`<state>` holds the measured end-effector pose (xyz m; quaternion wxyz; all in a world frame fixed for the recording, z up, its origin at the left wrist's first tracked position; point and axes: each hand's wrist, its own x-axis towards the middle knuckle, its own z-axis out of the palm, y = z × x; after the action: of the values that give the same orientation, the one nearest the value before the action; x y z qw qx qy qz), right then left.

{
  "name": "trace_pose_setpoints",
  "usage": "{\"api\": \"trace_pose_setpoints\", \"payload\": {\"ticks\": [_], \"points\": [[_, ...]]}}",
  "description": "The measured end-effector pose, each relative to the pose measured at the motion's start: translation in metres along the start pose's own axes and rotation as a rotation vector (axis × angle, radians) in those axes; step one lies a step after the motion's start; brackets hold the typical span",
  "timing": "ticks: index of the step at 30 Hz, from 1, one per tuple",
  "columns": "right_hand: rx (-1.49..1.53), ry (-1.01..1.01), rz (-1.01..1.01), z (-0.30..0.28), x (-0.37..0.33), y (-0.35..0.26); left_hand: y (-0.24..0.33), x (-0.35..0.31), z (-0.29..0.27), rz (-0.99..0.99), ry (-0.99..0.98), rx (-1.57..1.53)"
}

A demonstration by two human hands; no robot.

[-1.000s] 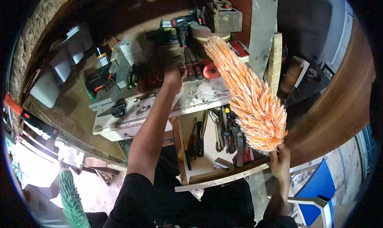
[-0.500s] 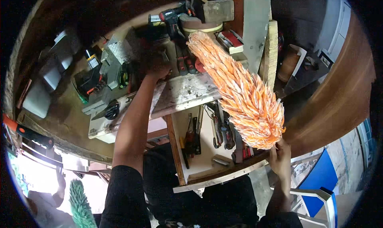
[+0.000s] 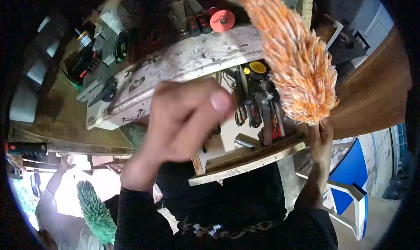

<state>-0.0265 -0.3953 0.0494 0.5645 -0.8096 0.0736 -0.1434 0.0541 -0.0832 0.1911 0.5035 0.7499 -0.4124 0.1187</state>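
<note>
An orange-and-white fluffy duster (image 3: 302, 70) slants up across the open drawer. My right hand (image 3: 320, 138) is closed round its lower end, right of the drawer front. My left hand (image 3: 188, 118), large and somewhat blurred, is raised over the left part of the open drawer (image 3: 249, 164). Its fingers are curled with the thumb across them; anything inside them is hidden. Beyond the left hand lies the stained pale worktop edge (image 3: 192, 59). In the drawer are several hand tools, a round yellow-and-black thing (image 3: 257, 68) and a short metal cylinder (image 3: 246, 140).
A red disc (image 3: 222, 20) and red-and-black handled tools (image 3: 199, 24) sit on the bench behind. Tool cases (image 3: 98, 53) stand at left. Another person (image 3: 65, 219) is at lower left, near a green duster (image 3: 96, 210). A white-and-blue chair (image 3: 350, 188) stands at right.
My left hand has come back from the far bench toward me, over the drawer. The duster and my right hand sit higher and further right in the picture. The view has tilted down.
</note>
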Motion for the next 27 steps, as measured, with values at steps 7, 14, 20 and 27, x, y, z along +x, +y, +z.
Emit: {"api": "trace_pose_setpoints", "payload": {"ticks": [7,14,20,27], "points": [[0.384,0.194,0.152,-0.007,0.004,0.025,0.063,-0.04,0.047,0.142,0.297,-0.324],[0.397,0.191,0.157,-0.032,0.007,0.068,0.059,-0.04,0.046,0.027,0.068,-0.316],[0.116,0.127,0.277,-0.014,0.002,0.025,0.052,-0.04,0.044,-0.045,-0.127,-0.309],[0.409,0.311,0.138,0.004,0.004,0.019,0.045,-0.035,0.04,-0.083,-0.413,-0.381]]}}
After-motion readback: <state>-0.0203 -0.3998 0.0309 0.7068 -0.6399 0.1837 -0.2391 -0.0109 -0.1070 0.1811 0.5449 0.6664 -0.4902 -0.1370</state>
